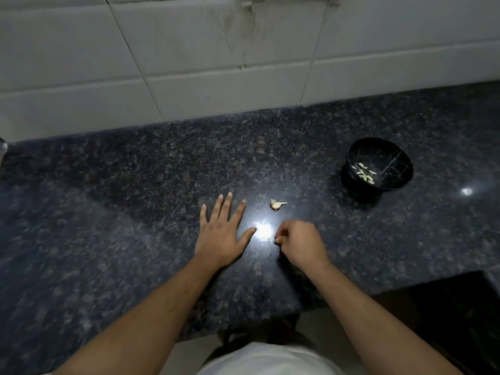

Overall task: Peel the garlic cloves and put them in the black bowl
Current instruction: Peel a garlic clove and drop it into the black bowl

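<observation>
The black bowl (389,158) stands on the dark granite counter at the right, with several peeled garlic cloves (365,173) inside it. A small piece of garlic with its skin (276,204) lies on the counter just beyond my hands. My left hand (223,234) lies flat on the counter, fingers spread and straight, holding nothing. My right hand (300,243) is curled beside it to the right and pinches a small pale garlic clove (277,240) at its fingertips, close to the counter surface.
The granite counter (135,198) runs wide to the left and meets a white tiled wall (189,63) at the back. Its front edge steps back at the lower right, where a dark gap (446,307) opens. A bright light reflection sits between my hands.
</observation>
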